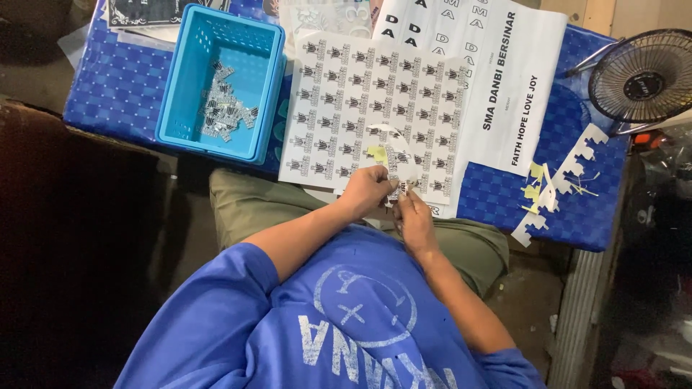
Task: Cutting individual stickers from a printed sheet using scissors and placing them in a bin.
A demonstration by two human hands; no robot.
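Blue shirt cloth (339,324) fills the bottom of my view, closest to the camera, with my olive-trousered knees (252,205) beyond it pressed up to the counter (119,90), which wears a blue checked cover. Both my forearms reach forward over my lap. My left hand (366,189) and right hand (412,215) meet at the near edge of the sticker sheet (375,108), and both grips are pinched on one small printed sticker (398,192) held between the fingertips, just above the sheet's lower border. A curl of clear backing film (395,148) lifts from the sheet right behind my fingers and hides a few of the printed rows there; a small yellow scrap (376,153) sits beside it.

To the left of the sheet, touching its edge, stands a light blue plastic basket (180,86) with a heap of loose cut stickers (225,108) on its floor. Under the sheet's right side lies a larger white printed paper (512,86), running to the far edge of the counter. Farther right, white offcut strips (569,173) with notched edges and some yellow bits (535,189) lie on the blue cover. A small black table fan (641,75) stands at the right corner, well apart from my hands.
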